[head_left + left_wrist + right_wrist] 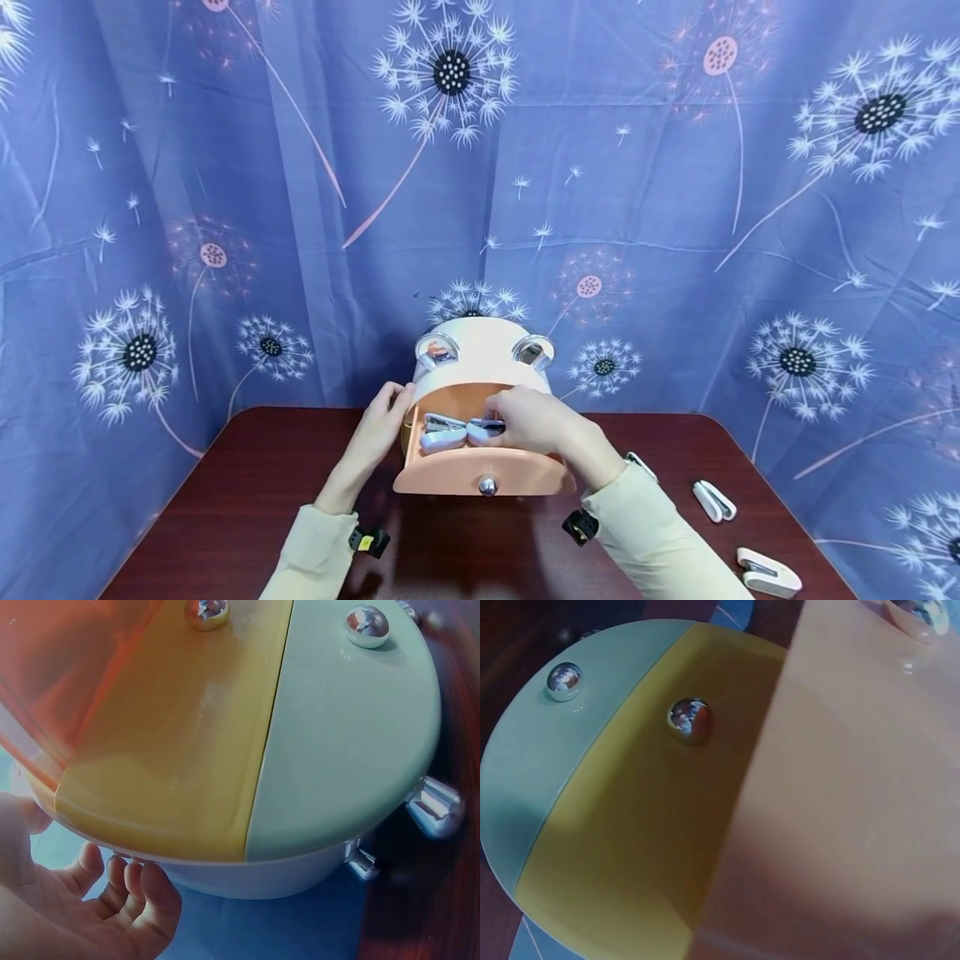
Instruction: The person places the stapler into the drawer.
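Observation:
A white rounded drawer cabinet (476, 354) stands on the table with its top peach drawer (450, 473) pulled out. Inside the drawer, a pale stapler (443, 435) lies at the left, and a second stapler (482, 432) sits beside it, partly covered by my right hand (528, 421). That hand reaches in over the drawer's right side and grips the second stapler; its fingertips are hidden. My left hand (382, 421) rests against the cabinet's left side with loosely bent fingers (159, 904). In the right wrist view, only the drawer fronts show, not the hand.
Below the peach drawer are a yellow drawer front (172, 742) and a green one (345, 742), each with a round metal knob. Two white staplers, one farther back (715, 501) and one nearer (768, 573), lie on the table's right. A blue dandelion-print curtain (300, 167) hangs behind.

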The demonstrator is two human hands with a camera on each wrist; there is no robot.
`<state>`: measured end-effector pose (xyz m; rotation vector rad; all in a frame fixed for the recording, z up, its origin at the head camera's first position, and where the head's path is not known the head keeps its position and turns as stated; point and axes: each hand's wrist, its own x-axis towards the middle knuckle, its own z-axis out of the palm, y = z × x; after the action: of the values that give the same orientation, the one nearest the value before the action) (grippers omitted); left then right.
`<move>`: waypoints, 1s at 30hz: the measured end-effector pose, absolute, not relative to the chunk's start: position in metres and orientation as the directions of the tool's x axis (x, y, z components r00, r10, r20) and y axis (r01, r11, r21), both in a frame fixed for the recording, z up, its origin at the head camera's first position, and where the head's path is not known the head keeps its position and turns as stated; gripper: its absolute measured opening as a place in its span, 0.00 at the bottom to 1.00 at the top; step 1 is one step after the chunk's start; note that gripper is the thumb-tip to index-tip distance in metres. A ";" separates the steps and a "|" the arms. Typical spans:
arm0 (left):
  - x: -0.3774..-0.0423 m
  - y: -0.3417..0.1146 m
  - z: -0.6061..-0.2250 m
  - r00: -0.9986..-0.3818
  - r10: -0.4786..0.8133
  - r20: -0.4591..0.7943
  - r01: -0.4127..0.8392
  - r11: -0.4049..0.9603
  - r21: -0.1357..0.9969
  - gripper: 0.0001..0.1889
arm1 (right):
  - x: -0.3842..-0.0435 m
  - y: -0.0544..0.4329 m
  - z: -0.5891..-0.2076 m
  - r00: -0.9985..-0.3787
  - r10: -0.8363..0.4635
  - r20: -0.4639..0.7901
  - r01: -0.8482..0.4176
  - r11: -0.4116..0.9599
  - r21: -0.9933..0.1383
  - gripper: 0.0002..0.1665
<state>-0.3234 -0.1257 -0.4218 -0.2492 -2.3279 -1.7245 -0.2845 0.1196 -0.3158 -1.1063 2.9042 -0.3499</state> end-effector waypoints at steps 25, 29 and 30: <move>-0.324 -0.126 -0.425 -0.961 0.003 0.277 0.265 0.299 0.917 0.22 | -0.274 0.126 -0.306 -0.786 -0.617 0.036 -0.573 0.706 -0.417 0.19; -0.325 -0.126 -0.425 -0.958 0.001 0.286 0.274 0.298 0.915 0.22 | -0.266 0.137 -0.295 -0.786 -0.612 0.087 -0.577 0.677 -0.457 0.24; -0.325 -0.126 -0.425 -0.957 0.000 0.289 0.276 0.297 0.914 0.22 | -0.264 0.140 -0.293 -0.783 -0.612 0.110 -0.587 0.670 -0.455 0.24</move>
<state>-0.3254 -0.1258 -0.4250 -0.2529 -2.3309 -1.7166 -0.2642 0.1402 -0.2929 -1.0138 2.8230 -0.7406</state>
